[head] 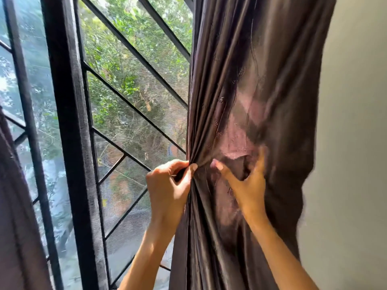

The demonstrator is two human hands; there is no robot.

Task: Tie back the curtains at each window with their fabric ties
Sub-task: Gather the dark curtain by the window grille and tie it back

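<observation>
— Your left hand has its fingers curled and pinches the window-side edge of the curtain, folds fanning out from that pinch. Just right of it, your right hand spreads its fingers wide and presses into the cloth, thumb pointing back toward the left hand. It grips nothing that I can make out.

— So how far along am I?

— Early, I judge. Left of your left hand the barred window with its mesh stands uncovered, so this curtain is drawn aside and gathered. But no fabric tie shows around it, or anywhere else.

— And what's left?

— Bunching it tighter, then finding and fastening the tie. At the far left, another dark curtain hangs, and I cannot tell whether it is tied.
</observation>
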